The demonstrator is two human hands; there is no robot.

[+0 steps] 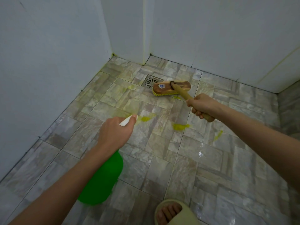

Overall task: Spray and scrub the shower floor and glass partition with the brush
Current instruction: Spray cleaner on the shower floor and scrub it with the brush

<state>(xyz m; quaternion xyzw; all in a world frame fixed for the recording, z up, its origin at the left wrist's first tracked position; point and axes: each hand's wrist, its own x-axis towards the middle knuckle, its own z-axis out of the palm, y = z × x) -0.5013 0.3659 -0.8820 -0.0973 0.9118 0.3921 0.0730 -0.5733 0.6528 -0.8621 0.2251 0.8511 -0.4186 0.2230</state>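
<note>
My left hand (pixel 114 133) grips the white trigger head of a green spray bottle (pixel 103 179), its nozzle aimed down at the tiled shower floor (pixel 162 143). My right hand (pixel 202 105) is closed around the wooden handle of a scrub brush (pixel 172 87). The brush's yellow bristles rest on the floor just right of the round metal drain (pixel 151 82). Yellow-green blotches of cleaner (pixel 179 126) lie on the tiles between my hands. No glass partition can be told apart from the walls.
White walls (pixel 48 62) close in the floor at left and back, with a corner column behind the drain. A raised tiled step (pixel 289 111) borders the right side. My foot in a pale slipper (pixel 170 211) stands at the bottom edge.
</note>
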